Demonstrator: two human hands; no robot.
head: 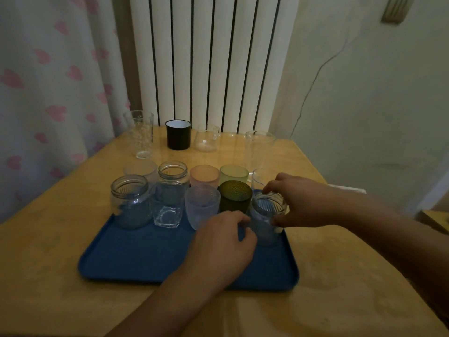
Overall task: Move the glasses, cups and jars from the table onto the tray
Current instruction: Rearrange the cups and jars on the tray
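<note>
A blue tray (pixel 136 259) lies on the wooden table (pixel 43 276) and carries two rows of vessels. My right hand (pixel 298 203) grips the rim of a clear ribbed jar (pixel 266 224) standing at the tray's right edge. My left hand (pixel 223 244) touches that jar's left side with curled fingers. Beside it stand a dark green glass (pixel 235 197), a pale blue cup (pixel 201 206), a faceted clear glass (pixel 168 206) and a large jar (pixel 130 200). Behind them are a pink cup (pixel 204 175), a light green cup (pixel 234 173) and another jar (pixel 173 172).
At the table's far end stand a tall clear glass (pixel 141 133), a black mug (pixel 178 134), a small glass pitcher (pixel 206 138) and a large clear glass (pixel 260 147). A radiator (pixel 213 59) and a curtain (pixel 56 81) back the table.
</note>
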